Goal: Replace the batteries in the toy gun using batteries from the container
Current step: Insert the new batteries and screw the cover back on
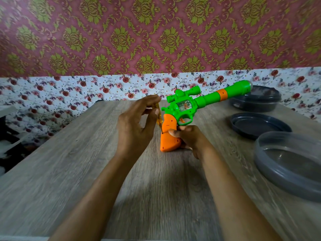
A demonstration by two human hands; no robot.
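Note:
A green toy gun (196, 103) with an orange grip (169, 136) stands upright on the wooden table (69, 171), butt down and barrel pointing up to the right. My right hand (188, 138) grips the orange grip from the right side. My left hand (137, 122) pinches a yellow translucent screwdriver (160, 119) by its handle, and its tip touches the back edge of the grip. No batteries are visible.
On the right of the table lie a dark round lid (258, 125), a grey round container (291, 164) near the front, and another dark round container (257, 100) behind the gun's muzzle. Floral cloth hangs behind the table.

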